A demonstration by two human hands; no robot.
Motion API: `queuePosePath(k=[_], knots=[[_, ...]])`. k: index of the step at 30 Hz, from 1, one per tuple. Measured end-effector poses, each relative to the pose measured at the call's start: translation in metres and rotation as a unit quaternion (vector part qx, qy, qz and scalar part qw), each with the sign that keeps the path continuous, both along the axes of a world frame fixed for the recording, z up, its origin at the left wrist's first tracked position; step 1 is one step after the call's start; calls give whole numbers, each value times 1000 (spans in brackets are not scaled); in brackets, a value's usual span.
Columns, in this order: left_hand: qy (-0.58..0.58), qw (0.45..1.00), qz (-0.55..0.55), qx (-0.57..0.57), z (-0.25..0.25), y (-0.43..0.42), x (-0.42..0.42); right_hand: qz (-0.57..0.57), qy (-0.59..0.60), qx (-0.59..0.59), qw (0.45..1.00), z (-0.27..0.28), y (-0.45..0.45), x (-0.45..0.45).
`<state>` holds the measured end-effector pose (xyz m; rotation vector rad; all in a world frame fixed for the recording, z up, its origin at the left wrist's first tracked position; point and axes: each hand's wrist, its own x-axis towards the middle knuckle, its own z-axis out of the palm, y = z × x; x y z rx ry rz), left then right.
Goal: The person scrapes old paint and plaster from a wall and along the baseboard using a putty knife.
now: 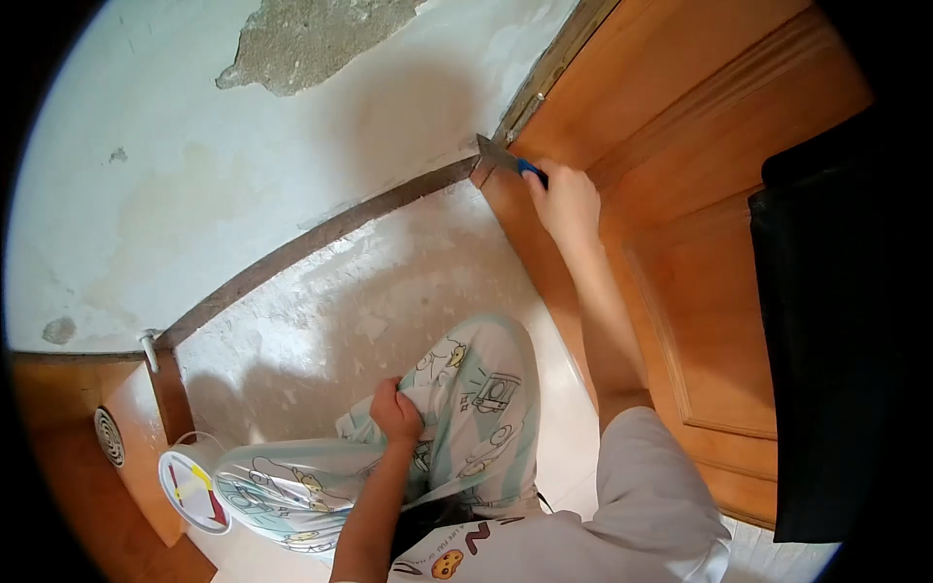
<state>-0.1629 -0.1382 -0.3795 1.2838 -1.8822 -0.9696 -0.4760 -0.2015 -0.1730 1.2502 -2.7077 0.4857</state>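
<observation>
My right hand (pixel 566 206) is closed around the blue handle of a putty knife (pixel 501 155). Its metal blade points up and left, at the corner where the white wall (pixel 224 146) meets the brown baseboard (pixel 321 233) and the door frame (pixel 556 83). Whether the blade touches the wall is hard to tell. My left hand (pixel 397 413) lies against my patterned trousers (pixel 486 408) near the knee, its fingers curled; anything inside them is hidden.
A wooden door (pixel 700 321) runs along the right, with a black panel or cloth (pixel 826 340) before it. Bare grey plaster (pixel 311 44) shows high on the wall. At lower left stand a white bucket (pixel 194 491), a white pipe (pixel 149 352) and a round vent (pixel 109 436). Whitish bits cover the floor (pixel 321 301).
</observation>
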Motion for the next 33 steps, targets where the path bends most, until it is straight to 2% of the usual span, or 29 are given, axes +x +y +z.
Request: queuePosePath(k=[3, 5, 7, 10, 11, 14, 17, 20, 23, 26, 28, 29, 32, 33], knots=[[7, 1000, -2, 0, 3, 1, 0, 109, 168, 38, 979, -13, -41, -13], [8, 1000, 3, -5, 1, 2, 0, 145, 199, 38, 968, -21, -47, -33], [6, 1000, 5, -6, 1, 2, 0, 188, 245, 54, 950, -12, -40, -40], [5, 1000, 5, -3, 1, 1, -1, 232, 258, 7, 938, 6, -40, -44], [4, 1000, 3, 0, 2, 3, 0, 225, 312, 11, 923, 7, -47, -37], [13, 1000, 13, -22, -2, 5, -1, 276, 356, 16, 893, 19, -57, -45], [-5, 1000, -1, -6, -1, 4, 1, 325, 411, 97, 846, 37, -59, -51], [-12, 1000, 12, -10, -4, 5, 0, 319, 374, 32, 870, 42, -68, -51], [-11, 1000, 17, -9, -2, 7, -1, 309, 361, 141, 868, 66, -72, -39], [-25, 999, 21, -5, -9, 7, 1, 312, 375, 125, 864, 77, -70, -40], [-25, 1000, 12, -8, -8, 3, 0, 319, 295, 154, 887, 77, -76, -29], [-27, 1000, 9, -7, -8, 6, 1, 324, 252, 169, 896, 73, -79, -24], [-51, 998, 25, -28, -9, 9, 0, 308, 423, 116, 844, -14, -109, -34], [-38, 999, 20, -14, -9, 7, 1, 300, 376, 101, 871, -1, -112, -33]])
